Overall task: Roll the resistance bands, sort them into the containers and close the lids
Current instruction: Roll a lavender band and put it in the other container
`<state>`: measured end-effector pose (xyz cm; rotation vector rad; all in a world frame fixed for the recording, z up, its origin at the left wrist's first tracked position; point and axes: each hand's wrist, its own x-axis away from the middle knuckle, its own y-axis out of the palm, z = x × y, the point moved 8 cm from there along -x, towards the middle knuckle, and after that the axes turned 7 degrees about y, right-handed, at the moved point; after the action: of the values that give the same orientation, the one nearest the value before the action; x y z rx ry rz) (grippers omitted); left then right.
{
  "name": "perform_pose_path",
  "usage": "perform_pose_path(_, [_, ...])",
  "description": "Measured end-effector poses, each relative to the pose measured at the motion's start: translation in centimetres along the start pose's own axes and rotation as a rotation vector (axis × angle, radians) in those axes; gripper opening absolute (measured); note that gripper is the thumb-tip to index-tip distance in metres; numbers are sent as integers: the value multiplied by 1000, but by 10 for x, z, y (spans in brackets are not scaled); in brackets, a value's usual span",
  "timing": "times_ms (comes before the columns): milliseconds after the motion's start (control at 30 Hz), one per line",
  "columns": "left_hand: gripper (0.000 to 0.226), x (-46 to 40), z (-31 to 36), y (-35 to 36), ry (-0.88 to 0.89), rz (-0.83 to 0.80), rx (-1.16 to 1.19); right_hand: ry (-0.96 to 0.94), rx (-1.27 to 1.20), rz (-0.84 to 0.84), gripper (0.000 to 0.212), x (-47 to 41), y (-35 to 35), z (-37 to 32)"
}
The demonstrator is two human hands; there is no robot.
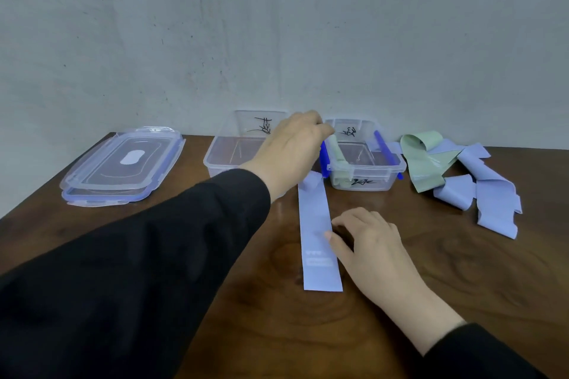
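Left hand (pixel 292 144) curled at green roll (pixel 337 154), grip unclear; right hand (pixel 366 243), relaxed, pins lavender band (pixel 318 237); its far-end curl may unroll

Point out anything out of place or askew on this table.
Nothing looks damaged or spilled. The loose pile of bands at the right lies tangled and unrolled, and the two lids sit stacked slightly askew at the left. The blue band lies flat, its far end curled.

Glossy dark wood table (pixel 431 271), clear plastic containers (pixel 366 168), matt rubbery bands (pixel 318 234).
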<state>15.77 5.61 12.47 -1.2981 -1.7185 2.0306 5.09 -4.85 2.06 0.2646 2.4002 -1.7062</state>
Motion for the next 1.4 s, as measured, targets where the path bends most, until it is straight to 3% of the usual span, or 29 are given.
perform_pose_path(67, [33, 26, 12, -10, -21, 121, 102, 3, -112, -27, 30, 2, 3, 7])
perform_pose_path(133, [23, 65, 22, -4, -79, 137, 254, 0, -148, -71, 35, 2, 5, 8])
perform_pose_path(333, [28, 141, 28, 34, -161, -188, 356, -65, -90, -191, 47, 0, 20, 1])
perform_pose_path(433, [34, 145, 32, 40, -113, -257, 336, -68, -134, -165, 42, 0, 16, 0])
perform_pose_path(533, [28, 146, 31, 31, -142, -208, 380, -94, -247, -104, 17, 7, -6, -4])
perform_pose_path(600, [19, 148, 38, 21, -99, -168, 413, -159, -304, -149, 5, 18, -16, -9])
perform_pose_path(800, [16, 163, 64, 22, 84, -307, 425, -323, -215, -358, 9, 43, -3, -14])
perform_pose_path(1400, [6, 156, 57, 28, -14, -287, 473, -354, -194, -422, 12, 29, -1, -26])
